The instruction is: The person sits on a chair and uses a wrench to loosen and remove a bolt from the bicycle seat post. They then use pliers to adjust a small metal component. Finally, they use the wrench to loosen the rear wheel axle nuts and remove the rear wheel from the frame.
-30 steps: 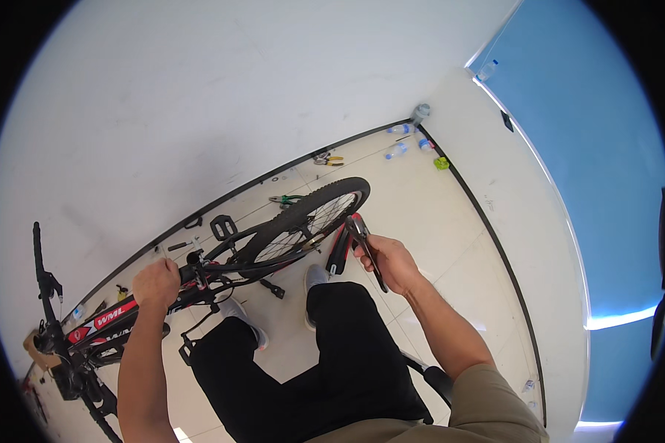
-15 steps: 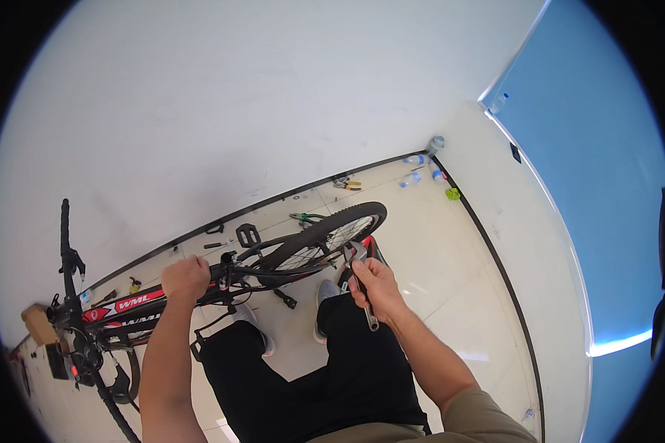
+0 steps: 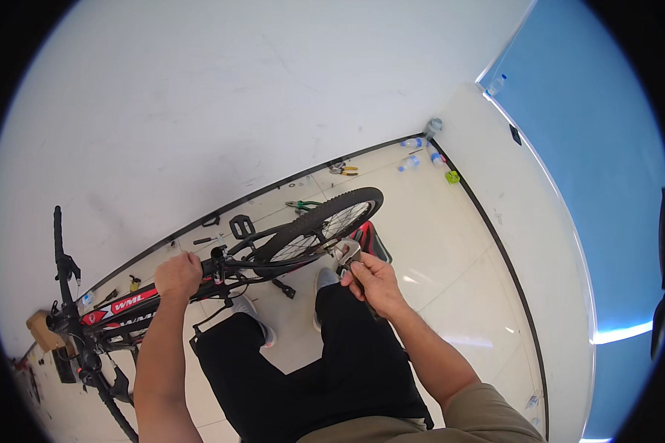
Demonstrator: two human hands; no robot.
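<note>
A black and red bicycle stands across in front of me, handlebar to the left and rear wheel to the right. My left hand is closed round its top tube, just ahead of the seat tube. In my right hand is a silver adjustable wrench. Its jaws are up by the rear wheel's hub; whether they touch the axle nut I cannot tell. The palm and thigh hide most of its handle. A black pedal sticks out on the far side.
Green-handled pliers and yellow-handled pliers lie on the tiles along the white wall. Plastic bottles are in the corner. A red and black bag sits behind the rear wheel. A cardboard box is at far left.
The wrench has turned in my right hand, so its handle, visible before, is now mostly hidden. My left hand keeps its hold on the top tube. The whole view has shifted slightly.
</note>
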